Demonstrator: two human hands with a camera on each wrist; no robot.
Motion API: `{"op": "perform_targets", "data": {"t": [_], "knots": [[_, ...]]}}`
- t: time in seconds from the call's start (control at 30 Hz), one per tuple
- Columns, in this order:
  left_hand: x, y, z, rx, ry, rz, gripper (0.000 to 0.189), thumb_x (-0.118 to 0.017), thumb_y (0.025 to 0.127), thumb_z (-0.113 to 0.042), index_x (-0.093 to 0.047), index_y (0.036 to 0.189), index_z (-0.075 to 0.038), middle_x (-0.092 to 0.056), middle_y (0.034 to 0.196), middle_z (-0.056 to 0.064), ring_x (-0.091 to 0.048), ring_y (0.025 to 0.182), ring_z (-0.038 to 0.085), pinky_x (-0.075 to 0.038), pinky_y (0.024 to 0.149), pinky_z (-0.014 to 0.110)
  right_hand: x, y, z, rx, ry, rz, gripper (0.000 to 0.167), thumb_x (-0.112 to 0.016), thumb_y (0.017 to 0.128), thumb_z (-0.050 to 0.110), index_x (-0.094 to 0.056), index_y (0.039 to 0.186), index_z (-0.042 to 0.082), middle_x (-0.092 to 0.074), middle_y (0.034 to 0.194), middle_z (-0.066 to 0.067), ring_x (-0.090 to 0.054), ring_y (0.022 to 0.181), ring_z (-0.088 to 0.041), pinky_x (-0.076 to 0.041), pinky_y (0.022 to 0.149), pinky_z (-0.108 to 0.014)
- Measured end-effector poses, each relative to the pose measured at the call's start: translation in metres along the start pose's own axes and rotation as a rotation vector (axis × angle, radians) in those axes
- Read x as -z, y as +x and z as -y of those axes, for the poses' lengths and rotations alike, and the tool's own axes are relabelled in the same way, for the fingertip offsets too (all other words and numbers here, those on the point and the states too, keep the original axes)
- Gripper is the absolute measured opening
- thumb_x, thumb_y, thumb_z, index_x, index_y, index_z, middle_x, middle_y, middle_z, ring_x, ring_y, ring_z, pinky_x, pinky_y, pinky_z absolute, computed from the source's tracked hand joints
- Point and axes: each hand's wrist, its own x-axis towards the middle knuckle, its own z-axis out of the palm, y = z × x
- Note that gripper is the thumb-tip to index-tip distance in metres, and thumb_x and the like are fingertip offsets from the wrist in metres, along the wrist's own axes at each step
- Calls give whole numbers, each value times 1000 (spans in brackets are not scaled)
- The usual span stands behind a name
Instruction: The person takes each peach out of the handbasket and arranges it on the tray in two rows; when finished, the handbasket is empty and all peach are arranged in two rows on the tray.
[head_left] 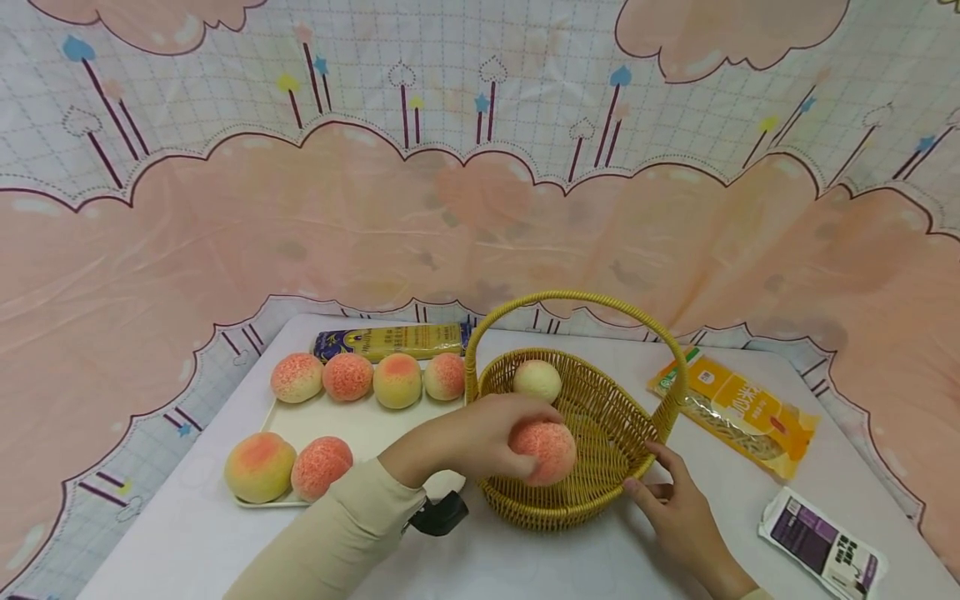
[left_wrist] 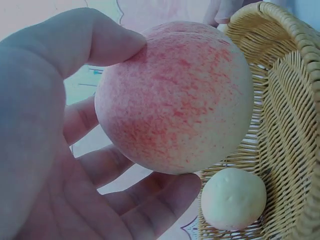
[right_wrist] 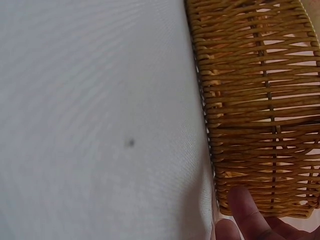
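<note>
My left hand [head_left: 483,433] holds a pink-red peach [head_left: 551,456] over the wicker basket [head_left: 517,517]. In the left wrist view the thumb [left_wrist: 117,42] lies on top of the peach and the fingers are beneath it. A pale, cream-coloured peach [head_left: 537,381] sits inside the basket at its far left. My right hand [head_left: 678,508] touches the basket's right side near the handle's base. The right wrist view has one fingertip [right_wrist: 241,197] against the outside of the woven wall. Several more peaches, such as a yellow-red one [head_left: 258,467], lie on a white tray [head_left: 300,425].
Behind the tray lies a long yellow-and-blue packet [head_left: 390,342]. To the right of the basket are an orange pasta bag [head_left: 738,412] and a purple-and-white packet [head_left: 821,542]. The basket's tall arched handle [head_left: 573,296] rises over it. A patterned cloth [head_left: 480,217] hangs behind the white table [head_left: 555,567].
</note>
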Motion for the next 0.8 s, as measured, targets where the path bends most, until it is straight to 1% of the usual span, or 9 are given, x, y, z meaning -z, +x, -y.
{"op": "perform_targets", "data": {"t": [0.2, 0.33, 0.43, 0.6, 0.8], "knots": [[7, -19, -1, 6, 46, -12, 52, -66, 84, -17, -59, 135, -18, -58, 129, -7, -54, 111, 7, -46, 95, 29, 0, 0, 0, 0, 11, 8, 68, -64, 100, 30, -27, 152, 6, -31, 154, -27, -64, 107, -32, -51, 67, -28], [13, -35, 1, 31, 66, -17, 53, -66, 84, -19, -58, 137, -17, -58, 132, -6, -52, 118, 9, -43, 101, 33, 0, 0, 1, 12, 18, 0, 67, -64, 100, 30, -29, 151, 7, -32, 153, -27, -65, 105, -31, -51, 66, -28], [16, -47, 4, 50, 80, -26, 54, -66, 84, -20, -59, 137, -17, -58, 134, -6, -52, 121, 10, -43, 102, 36, 0, -1, 2, 16, 24, -9, 66, -65, 99, 30, -30, 150, 7, -32, 153, -28, -65, 104, -32, -51, 65, -27], [22, -66, 13, 74, 71, -49, 52, -66, 83, -18, -60, 135, -16, -58, 133, -6, -52, 121, 12, -44, 102, 40, 0, -1, 2, 12, 29, -5, 66, -65, 99, 31, -30, 151, 7, -32, 151, -33, -65, 104, -32, -51, 65, -28], [29, -84, 23, 108, 42, -71, 52, -70, 84, -18, -59, 134, -14, -58, 133, -4, -52, 122, 15, -43, 103, 44, 1, -1, 2, 7, 30, 4, 67, -64, 100, 30, -28, 152, 7, -30, 151, -35, -65, 103, -31, -51, 66, -28]]}}
